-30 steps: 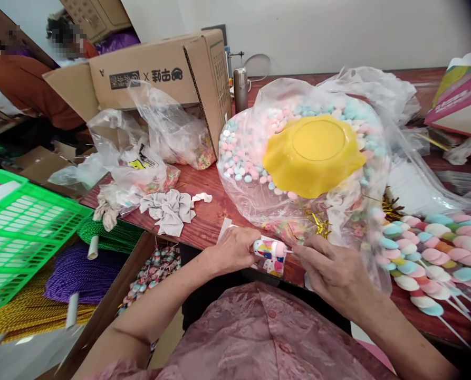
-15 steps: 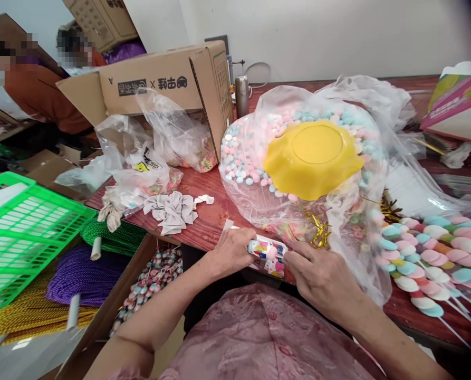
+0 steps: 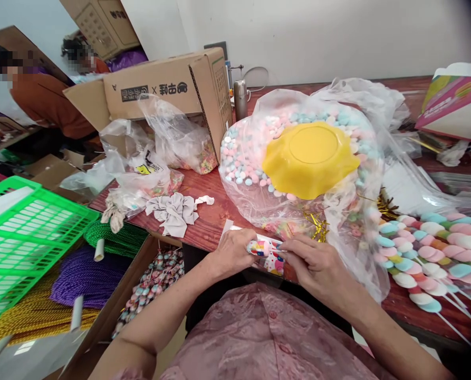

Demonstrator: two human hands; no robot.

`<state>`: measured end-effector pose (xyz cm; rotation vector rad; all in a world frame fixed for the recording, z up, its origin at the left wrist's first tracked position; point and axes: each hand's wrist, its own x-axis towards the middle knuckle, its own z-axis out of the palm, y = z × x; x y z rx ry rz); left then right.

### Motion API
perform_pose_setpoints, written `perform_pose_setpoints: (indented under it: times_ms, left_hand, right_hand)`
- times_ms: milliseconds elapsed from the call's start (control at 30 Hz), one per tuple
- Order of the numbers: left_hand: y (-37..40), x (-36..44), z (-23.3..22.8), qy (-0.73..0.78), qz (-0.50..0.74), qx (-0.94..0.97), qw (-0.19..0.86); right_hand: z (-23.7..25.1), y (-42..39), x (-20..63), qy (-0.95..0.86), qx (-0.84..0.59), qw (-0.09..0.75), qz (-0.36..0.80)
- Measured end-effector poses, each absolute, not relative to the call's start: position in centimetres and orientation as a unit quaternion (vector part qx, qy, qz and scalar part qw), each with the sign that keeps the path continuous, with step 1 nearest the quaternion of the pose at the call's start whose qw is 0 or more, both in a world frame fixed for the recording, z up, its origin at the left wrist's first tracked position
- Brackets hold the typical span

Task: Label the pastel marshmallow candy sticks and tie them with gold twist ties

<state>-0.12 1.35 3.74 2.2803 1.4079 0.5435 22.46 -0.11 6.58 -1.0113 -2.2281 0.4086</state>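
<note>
Candy stick (image 3: 263, 248) sits pinched between left hand (image 3: 235, 252) fingers and right hand (image 3: 316, 264) fingers, at the table (image 3: 207, 224) edge.

Most of the small patterned wrapper (image 3: 270, 254) sits under the left hand (image 3: 232, 252) and right hand (image 3: 318, 266); I can't tell how the fingers (image 3: 294, 247) grip it. Marshmallow skewers (image 3: 429, 248) run off the right edge, sticks cut short. Green crate (image 3: 17, 237) is clipped at the left edge. The clear bag (image 3: 243, 158) veils its candies under the yellow bowl (image 3: 308, 158). Print on the cardboard box (image 3: 164, 89) reads mirrored, too small for me.
</note>
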Motion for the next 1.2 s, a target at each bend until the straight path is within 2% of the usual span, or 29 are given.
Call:
perform_pose_setpoints:
  times_ms: [67,233,433,567,733,900,1200]
  left_hand:
    - [1.4,-0.5,4.0,0.518,0.207,0.796,0.236]
    - [1.5,-0.3,4.3,0.517,0.187,0.800,0.238]
    - [1.3,1.1,3.7,0.507,0.152,0.821,0.215]
    - [1.2,1.5,3.7,0.515,0.125,0.820,0.218]
    - [1.2,0.7,4.5,0.520,0.084,0.821,0.219]
    - [1.3,-0.1,4.4,0.531,0.074,0.825,0.178]
    - [0.5,2.1,4.1,0.499,0.125,0.827,0.227]
  right_hand:
    - [6.9,0.1,23.4,-0.841,-0.384,0.348,0.158]
    - [7.6,0.0,24.9,-0.881,-0.329,0.328,0.086]
    - [5.9,-0.6,23.5,-0.909,-0.346,0.231,0.022]
    - [5.2,-0.6,22.3,-0.896,-0.361,0.257,0.029]
    - [6.4,-0.2,23.4,-0.920,-0.309,0.234,0.057]
    - [7.7,-0.1,25.5,-0.919,-0.286,0.257,0.090]
    - [6.7,-0.7,22.7,-0.922,-0.287,0.259,-0.002]
